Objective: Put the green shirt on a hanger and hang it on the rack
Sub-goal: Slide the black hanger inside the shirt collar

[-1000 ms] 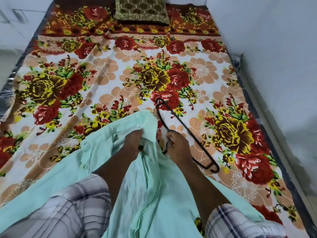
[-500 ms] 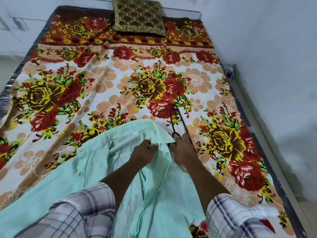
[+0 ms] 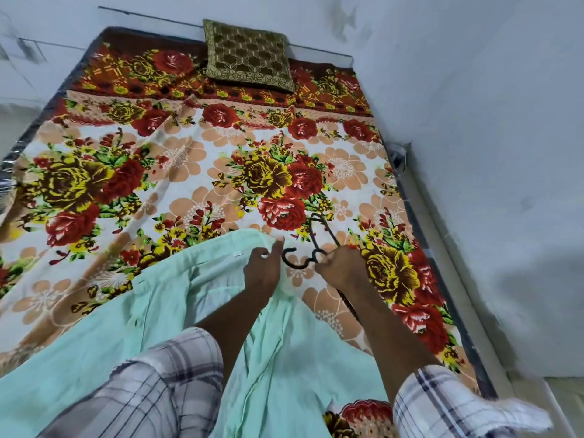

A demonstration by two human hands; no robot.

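**While shirt lies flat on bed, hanger held just beside its top edge**

Where the floral bedsheet covers the bed, it fills most of the view, with a pale wall running along its right side. Green shirt: spread on the near half of the sheet, reaching from the bottom of the view up to about mid-bed, creased, and not on the hanger. Its top edge lies under and just left of the left hand. An olive patterned cushion sits at the far end of the bed, well apart from the shirt.

Both forearms come out of plaid sleeves, left and right, and the left forearm lies over the shirt.

Left hand: on the shirt's top edge, fingers curled into the cloth, one digit pointing straight towards the far end of the bed.

Right hand: on the bare sheet just right of the shirt, fingertips pinching the hanger at its neck.

Black hanger: its hook lies on the sheet in the gap between the two hands, curling towards the left hand, near it but not touching. Part of its frame extends away from the right hand across the sheet. Another part passes under the right forearm and is hidden there.
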